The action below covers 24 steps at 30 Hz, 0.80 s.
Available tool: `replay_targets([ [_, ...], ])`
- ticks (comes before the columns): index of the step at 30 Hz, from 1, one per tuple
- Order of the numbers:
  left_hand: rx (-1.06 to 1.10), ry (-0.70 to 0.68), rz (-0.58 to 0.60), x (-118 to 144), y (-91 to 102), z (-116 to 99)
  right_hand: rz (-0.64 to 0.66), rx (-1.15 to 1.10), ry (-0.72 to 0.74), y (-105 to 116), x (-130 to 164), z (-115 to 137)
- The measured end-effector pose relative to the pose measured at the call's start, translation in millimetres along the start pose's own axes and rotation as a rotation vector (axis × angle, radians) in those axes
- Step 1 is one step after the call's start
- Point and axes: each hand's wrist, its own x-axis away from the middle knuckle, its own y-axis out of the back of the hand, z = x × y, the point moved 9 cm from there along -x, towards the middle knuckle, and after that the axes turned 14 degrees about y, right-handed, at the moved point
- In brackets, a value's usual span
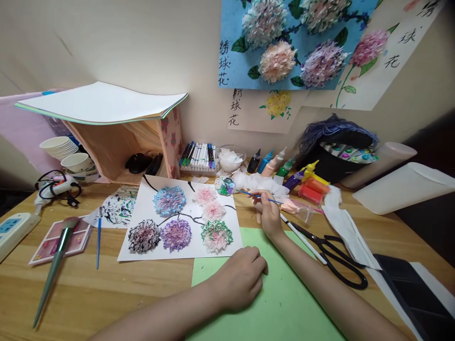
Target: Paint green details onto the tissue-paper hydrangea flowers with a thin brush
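- Right hand (267, 214) pinches a thin blue paintbrush (261, 198), fingers closed on the shaft; brush tip points left toward the small paint palette (225, 185) near the table's far edge.
- Left hand (241, 277) is loosely curled, knuckles down, gripping nothing; it rests on the top left corner of the green paper (280, 303), at the table's near edge.
- White sheet with tissue flowers (181, 219) lies mid-table, just left of the right hand, touching the green paper's top edge.
- Black scissors (334, 258) and a white stick (302, 239) lie right of the right forearm, toward the right edge.
- Paint bottles (273, 163) and marker set (199, 156) stand along the far edge by the wall.
- Left side: makeup brush (53, 270), second blue brush (98, 241), power strip (14, 229) at the left edge.
- Paper cups (67, 154) at far left corner.
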Motion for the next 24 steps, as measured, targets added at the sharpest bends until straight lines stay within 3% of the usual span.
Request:
replay_targets([
  [4, -0.069, -0.038, -0.024, 6, 1.1, -7, -0.125, -0.084, 0.040, 9, 0, 3],
  [6, -0.132, -0.067, -0.084, 10, 13.4, -16, -0.182, -0.122, 0.050, 12, -1, 2],
  [8, -0.173, -0.064, -0.182, 9, 37.8, -25, -0.270, -0.169, 0.060, 19, -3, 1],
  [11, -0.214, 0.074, -0.326, -13, 84.6, -20, -0.406, -0.232, 0.058, 34, -11, 1],
  [14, -0.445, 0.228, -0.315, -54, 108.0, 1, -0.516, -0.249, 0.096, 56, -25, 12],
  [19, -0.529, 0.216, -0.207, -111, 101.4, 25, -0.647, -0.289, 0.163, 90, -44, 38],
  [24, -0.548, 0.254, -0.123, -127, 78.4, 30, -0.668, -0.354, 0.195, 96, -47, 57],
])
